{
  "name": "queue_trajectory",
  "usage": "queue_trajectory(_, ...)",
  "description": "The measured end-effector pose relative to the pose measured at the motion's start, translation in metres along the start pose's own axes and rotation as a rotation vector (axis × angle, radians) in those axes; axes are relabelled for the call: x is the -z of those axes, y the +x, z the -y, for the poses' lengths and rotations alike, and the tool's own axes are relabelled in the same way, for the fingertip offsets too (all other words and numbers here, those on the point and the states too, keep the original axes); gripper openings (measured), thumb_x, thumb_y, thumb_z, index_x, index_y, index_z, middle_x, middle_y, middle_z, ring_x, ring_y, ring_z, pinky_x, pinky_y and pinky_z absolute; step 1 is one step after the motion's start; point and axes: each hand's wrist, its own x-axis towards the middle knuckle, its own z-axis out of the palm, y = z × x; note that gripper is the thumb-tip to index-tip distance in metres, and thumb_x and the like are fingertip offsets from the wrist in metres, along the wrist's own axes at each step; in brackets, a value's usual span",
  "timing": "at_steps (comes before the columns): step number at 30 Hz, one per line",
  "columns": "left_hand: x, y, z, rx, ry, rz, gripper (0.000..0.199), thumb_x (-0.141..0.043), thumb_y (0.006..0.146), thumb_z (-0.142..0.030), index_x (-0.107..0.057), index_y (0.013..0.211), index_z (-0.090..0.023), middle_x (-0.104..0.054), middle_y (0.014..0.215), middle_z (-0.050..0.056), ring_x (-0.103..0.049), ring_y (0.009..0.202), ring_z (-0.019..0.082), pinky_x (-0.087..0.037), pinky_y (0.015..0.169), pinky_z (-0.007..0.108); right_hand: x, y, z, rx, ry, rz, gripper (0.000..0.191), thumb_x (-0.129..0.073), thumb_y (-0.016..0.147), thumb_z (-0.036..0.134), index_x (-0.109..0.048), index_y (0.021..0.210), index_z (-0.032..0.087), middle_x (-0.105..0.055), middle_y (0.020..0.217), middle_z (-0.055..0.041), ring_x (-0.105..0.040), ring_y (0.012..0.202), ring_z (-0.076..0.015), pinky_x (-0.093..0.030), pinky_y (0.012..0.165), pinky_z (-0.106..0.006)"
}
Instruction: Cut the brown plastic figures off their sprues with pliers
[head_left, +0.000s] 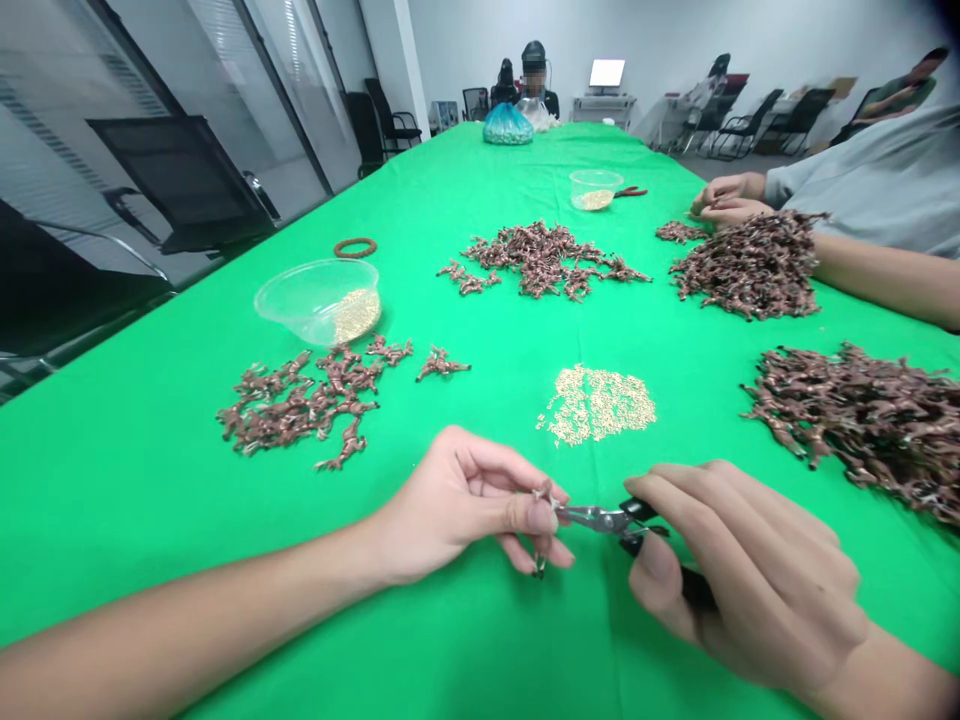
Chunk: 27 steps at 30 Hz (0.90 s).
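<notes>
My left hand (457, 510) pinches a small copper-brown cast piece (543, 530) between thumb and fingers. My right hand (742, 580) is closed around black-handled pliers (600, 518), whose steel jaws reach the piece at my left fingertips. Just beyond my hands lies a heap of tiny gold beads (596, 404) on the green tablecloth (480, 610). A loose pile of similar copper-brown pieces (300, 405) sits to the left, and a denser pile (855, 430) sits to the right.
A clear plastic bowl (319, 302) holds gold beads at left. A co-worker's hands (731, 197) rest beside another brown pile (750, 265) on the right. Farther back are more pieces (544, 260), a bead bowl (596, 188), red-handled pliers (630, 191), and a blue bag (508, 125).
</notes>
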Motion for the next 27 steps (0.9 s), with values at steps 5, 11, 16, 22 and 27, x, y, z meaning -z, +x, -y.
queue_trajectory(5,0.0025,-0.0018,0.0,0.026,0.002,-0.003,0.009,-0.079,0.079,-0.012,-0.075,0.085,-0.007,-0.079,0.077,0.009,-0.078,0.066,0.021,-0.061,0.046,0.015,0.003,0.0005,0.0005,0.0,-0.038,0.014,0.015,-0.057,0.084,0.012,-0.068,0.092,0.004,-0.069,0.078,-0.0135,-0.061,0.072,-0.0211,-0.048,0.062,-0.034)
queue_trajectory(11,0.0037,-0.0001,0.0013,0.032,-0.004,0.009,0.009,-0.078,0.08,-0.013,-0.074,0.085,-0.007,-0.079,0.08,0.01,-0.078,0.065,0.021,-0.061,0.046,0.016,0.0006,-0.0009,0.0003,0.001,-0.038,0.004,0.015,-0.057,0.085,0.012,-0.068,0.091,0.005,-0.069,0.077,-0.0128,-0.06,0.071,-0.0206,-0.047,0.06,-0.033)
queue_trajectory(16,0.0019,0.0005,-0.0007,0.043,0.0,0.01,0.01,-0.079,0.079,-0.015,-0.074,0.083,-0.007,-0.079,0.078,0.01,-0.077,0.065,0.021,-0.061,0.047,0.017,-0.0023,-0.0055,0.0007,0.005,-0.055,-0.034,0.016,-0.059,0.082,0.011,-0.068,0.094,0.005,-0.069,0.077,-0.0119,-0.061,0.071,-0.0207,-0.048,0.062,-0.034)
queue_trajectory(22,0.0012,-0.0008,0.0006,0.042,0.023,-0.014,0.009,-0.081,0.076,-0.013,-0.076,0.081,-0.008,-0.079,0.079,0.01,-0.078,0.066,0.022,-0.061,0.049,0.018,-0.0022,-0.0047,0.0024,-0.013,-0.044,-0.015,0.016,-0.057,0.083,0.012,-0.067,0.093,0.006,-0.068,0.073,-0.0109,-0.062,0.067,-0.0202,-0.049,0.06,-0.032)
queue_trajectory(27,0.0018,0.0009,0.0029,0.044,0.027,-0.04,0.01,-0.083,0.073,-0.013,-0.078,0.08,-0.009,-0.079,0.075,0.009,-0.078,0.066,0.023,-0.062,0.049,0.019,-0.0013,0.0005,0.0073,-0.206,0.104,0.074,0.013,-0.051,0.086,0.01,-0.063,0.091,0.011,-0.063,0.068,-0.0049,-0.058,0.058,-0.0141,-0.043,0.052,-0.027)
